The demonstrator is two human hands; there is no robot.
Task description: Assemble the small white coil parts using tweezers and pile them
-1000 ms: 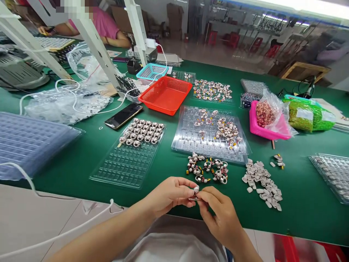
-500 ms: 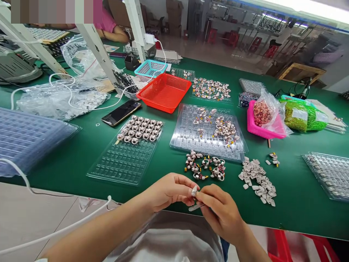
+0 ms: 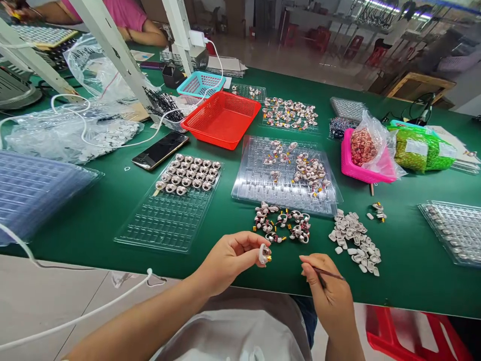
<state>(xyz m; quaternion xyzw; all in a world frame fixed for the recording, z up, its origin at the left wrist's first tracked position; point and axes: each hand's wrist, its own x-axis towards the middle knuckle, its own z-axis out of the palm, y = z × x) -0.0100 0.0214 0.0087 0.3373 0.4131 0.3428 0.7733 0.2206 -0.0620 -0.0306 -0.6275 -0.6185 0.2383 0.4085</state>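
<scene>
My left hand (image 3: 231, 258) pinches a small whitish ring-shaped electronic part (image 3: 262, 254), with a gold tab showing on it, between thumb and fingers just above the front of the table. To the right and apart from it, my right hand (image 3: 328, 286) is closed on a thin dark stick-like tool (image 3: 328, 273) that points back across the hand. Beyond my hands lies a heap of similar parts (image 3: 281, 223) with gold tabs. Small pale caps (image 3: 355, 238) are scattered to the right of that heap.
A clear tray (image 3: 161, 220) carries rows of silvery parts; stacked clear trays (image 3: 248, 185) hold more loose ones. Behind stand a red basket (image 3: 225, 123), a phone (image 3: 161, 150) and a pink basket (image 3: 370, 173). A white cable crosses at left. A person's arm (image 3: 145, 36) shows across the table.
My hands have come apart: the right has moved right, away from the part, with the tool. The part in my left hand is turned, and its gold tab now shows.
</scene>
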